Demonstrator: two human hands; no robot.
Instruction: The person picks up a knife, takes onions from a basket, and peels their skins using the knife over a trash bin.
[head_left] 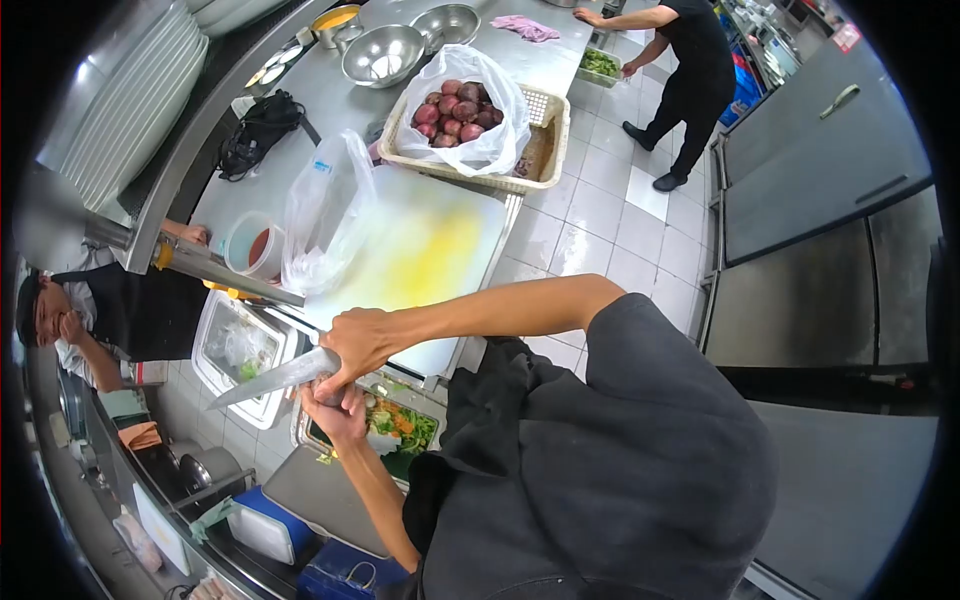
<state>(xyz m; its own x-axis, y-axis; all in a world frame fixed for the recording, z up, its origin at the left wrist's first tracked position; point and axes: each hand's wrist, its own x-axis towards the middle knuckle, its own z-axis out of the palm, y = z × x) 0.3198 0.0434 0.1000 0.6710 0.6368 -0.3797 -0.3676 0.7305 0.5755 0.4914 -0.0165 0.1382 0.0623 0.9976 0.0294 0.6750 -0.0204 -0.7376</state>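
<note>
My right hand [357, 345] is closed around the handle of a large kitchen knife [270, 382]. The wide blade points down to the left, past the front of the cutting board. Just below it, my left hand [338, 412] is closed on a small reddish-brown round vegetable [330, 388], mostly hidden by fingers and close to the blade. Both hands are above a bin of vegetable scraps [405, 425], with green and orange pieces inside. Behind them lies a white cutting board [410, 240] with a yellow stain.
A plastic bag of dark red round vegetables [458, 113] sits in a cream basket [548, 180]. Nearby are a clear bag [325, 215], a white tub [252, 245], steel bowls [383, 55] and a white bin [240, 360]. One person [690, 75] stands far right, another [130, 310] left.
</note>
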